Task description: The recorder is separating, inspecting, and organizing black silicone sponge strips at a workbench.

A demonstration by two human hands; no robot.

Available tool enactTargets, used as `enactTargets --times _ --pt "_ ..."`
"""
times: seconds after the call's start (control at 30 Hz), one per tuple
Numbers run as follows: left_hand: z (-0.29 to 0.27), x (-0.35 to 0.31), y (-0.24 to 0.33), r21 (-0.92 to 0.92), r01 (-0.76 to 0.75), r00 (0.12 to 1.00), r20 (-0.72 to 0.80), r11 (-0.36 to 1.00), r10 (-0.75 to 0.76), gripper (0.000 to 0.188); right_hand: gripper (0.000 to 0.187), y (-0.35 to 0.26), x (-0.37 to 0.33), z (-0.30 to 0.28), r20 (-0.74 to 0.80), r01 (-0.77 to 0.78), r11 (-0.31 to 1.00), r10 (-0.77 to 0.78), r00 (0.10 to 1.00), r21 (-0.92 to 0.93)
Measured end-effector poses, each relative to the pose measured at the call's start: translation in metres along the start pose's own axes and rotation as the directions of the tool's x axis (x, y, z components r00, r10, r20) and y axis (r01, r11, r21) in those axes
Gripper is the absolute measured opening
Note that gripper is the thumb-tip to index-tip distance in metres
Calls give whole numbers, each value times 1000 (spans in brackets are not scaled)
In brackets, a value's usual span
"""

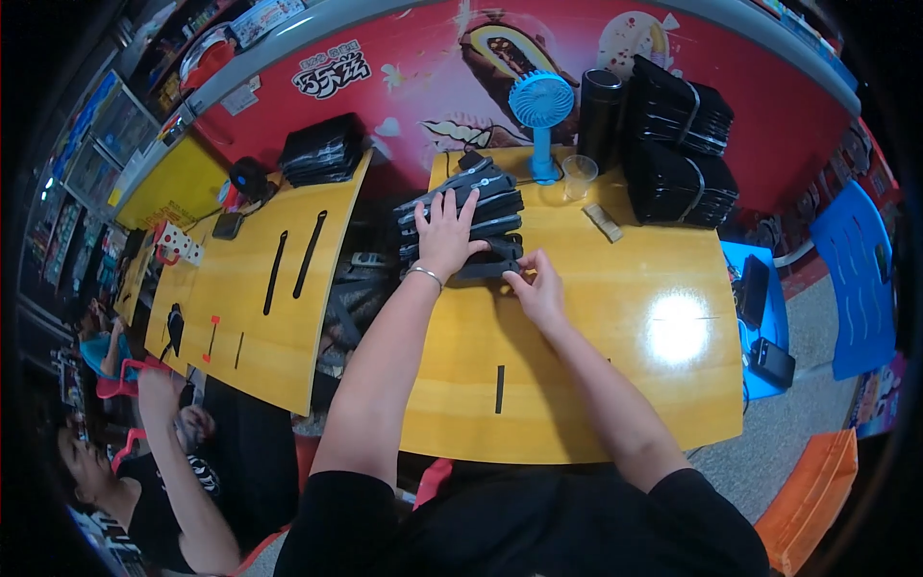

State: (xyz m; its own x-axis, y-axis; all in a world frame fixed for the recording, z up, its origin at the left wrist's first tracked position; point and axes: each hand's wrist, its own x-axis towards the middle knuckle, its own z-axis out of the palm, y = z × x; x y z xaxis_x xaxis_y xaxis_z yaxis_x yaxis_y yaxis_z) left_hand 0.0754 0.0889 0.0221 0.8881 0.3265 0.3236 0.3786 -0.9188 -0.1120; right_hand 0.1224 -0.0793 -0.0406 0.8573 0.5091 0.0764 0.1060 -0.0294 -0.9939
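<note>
A loose pile of black and dark grey flat strap-like pieces (495, 209) lies at the far left of my table. My left hand (447, 234) rests on top of it, fingers spread; a bracelet circles that wrist. At the pile's near right corner, my right hand (540, 290) pinches the end of a dark flat piece (488, 266) between thumb and fingers. The exact kind of these pieces cannot be made out. Nearer to me, a narrow black strip (500, 389) lies on the yellow wooden table (567, 428).
Behind the pile stand a blue fan (541, 106), a clear cup (579, 177) and a black flask (601, 115). Banded black bundles (681, 183) are stacked at back right. A second table (255, 337) holds black straps (310, 255); a co-worker (144, 500) sits beside it.
</note>
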Motion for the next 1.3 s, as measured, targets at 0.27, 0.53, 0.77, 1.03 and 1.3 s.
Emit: enactTargets --times 0.27,0.53,0.77,1.03,1.3 --pt "2 0 3 4 -22 1000 -18 1000 22 89 27 2 5 -12 184 -227 938 182 966 263" --pt "2 -4 0 -2 -32 999 -16 999 32 87 29 -16 15 6 171 -403 573 415 894 714" --pt "2 -4 -2 -18 -29 999 17 999 29 89 22 -11 19 8 223 -497 664 457 861 559" --pt "5 -3 -3 -15 -39 999 15 999 39 88 18 -24 22 8 192 -513 407 612 767 755" --pt "6 -2 1 5 -45 999 -12 999 45 86 20 -8 26 -48 609 -790 266 518 601 553"
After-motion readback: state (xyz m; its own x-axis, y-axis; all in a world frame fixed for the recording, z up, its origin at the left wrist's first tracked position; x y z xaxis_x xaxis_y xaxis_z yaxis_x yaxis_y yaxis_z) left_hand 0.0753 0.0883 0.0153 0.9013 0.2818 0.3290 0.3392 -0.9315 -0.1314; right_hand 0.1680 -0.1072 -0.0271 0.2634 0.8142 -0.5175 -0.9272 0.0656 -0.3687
